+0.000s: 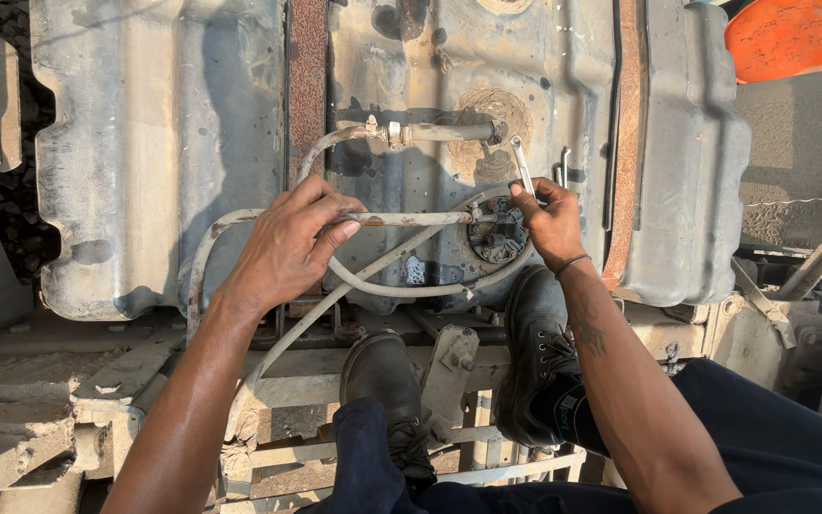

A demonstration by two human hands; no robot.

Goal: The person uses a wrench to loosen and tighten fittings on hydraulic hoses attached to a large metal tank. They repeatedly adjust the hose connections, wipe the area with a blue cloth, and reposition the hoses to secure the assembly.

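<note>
While two hands work over one grimy metal fuel tank (pixel 173 143), left hand (pixel 287 243) wraps fingers (pixel 335 205) round one thin metal pipe (pixel 411 218). Right hand (pixel 549 219) pinches one wrench (pixel 521 164), fingers pressed together, at round fitting (pixel 497 236), tank's 3 o'clock side. Three hoses (pixel 373 286) curve beside pipe. Two black boots (pixel 382 376) at 6 o'clock. One orange disc (pixel 792 36) at 1 o'clock.

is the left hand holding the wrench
No, the wrench is in the right hand by the round fitting, while the left hand grips a pale hose.
</note>
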